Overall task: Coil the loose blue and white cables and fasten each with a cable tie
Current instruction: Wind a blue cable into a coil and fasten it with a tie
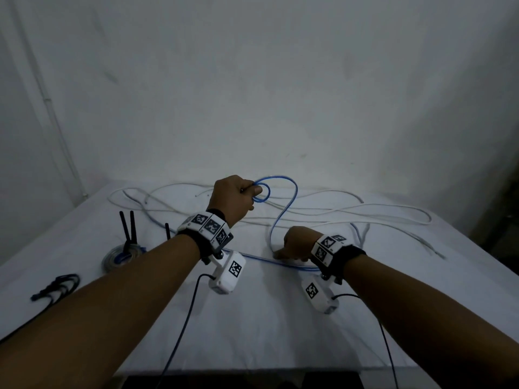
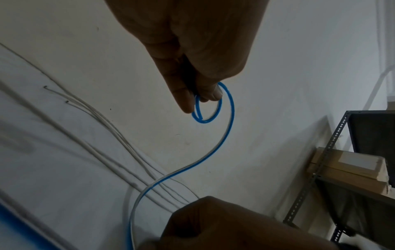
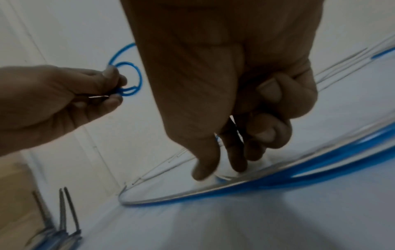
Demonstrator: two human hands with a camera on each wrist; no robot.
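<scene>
Covering the bench (image 1: 252,318) is a plain white cloth that runs back to a bare pale wall (image 1: 252,80) with a thin pipe down its left side. In the head view the left hand (image 1: 233,199) is raised above the cloth with its fingers curled, pinching a small loop of the blue cable (image 1: 283,217). From there the cable arcs over and drops in a curve to the right hand (image 1: 295,244), which rests low on the cloth, fingers curled round it. White cables (image 1: 365,211) sprawl loose across the far half of the bench. At the left lies a finished coil (image 1: 120,258) with black ties (image 1: 127,228) standing up from it, and nearer the edge sits a dark bundle (image 1: 56,286).

From the left wrist, the left hand (image 2: 192,59) pinches the blue loop (image 2: 206,108) between thumb and fingertips; the cable (image 2: 188,167) snakes down over the white cables (image 2: 117,140) toward the right hand (image 2: 224,223). A metal shelf (image 2: 320,169) holding a cardboard box (image 2: 350,167) stands at the right against the wall.

From the right wrist, the right hand (image 3: 235,101) is closed, fingertips down on the cloth at the blue cable (image 3: 256,186), which is blurred. The left hand (image 3: 64,98) holds its loop (image 3: 130,79) at upper left, and the ties (image 3: 66,211) show at lower left.
</scene>
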